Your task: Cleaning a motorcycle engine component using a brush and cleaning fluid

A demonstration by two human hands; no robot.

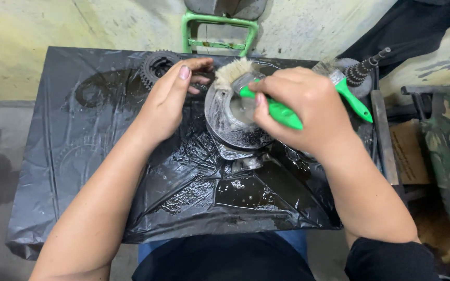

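My right hand (303, 106) grips a green-handled paintbrush (279, 112), its pale bristles (232, 72) resting on the far rim of a wet round metal disc (230, 125). The disc stands in the middle of a black plastic sheet (105, 171). My left hand (170, 99) rests against the disc's left side, fingers stretched toward a dark toothed gear (154, 65) just behind it.
A second green-handled brush (351, 96) and a stepped metal shaft (366, 65) lie at the right back. A metal bar (384, 135) runs along the sheet's right edge. A green metal frame (220, 31) stands behind. Liquid pools on the sheet.
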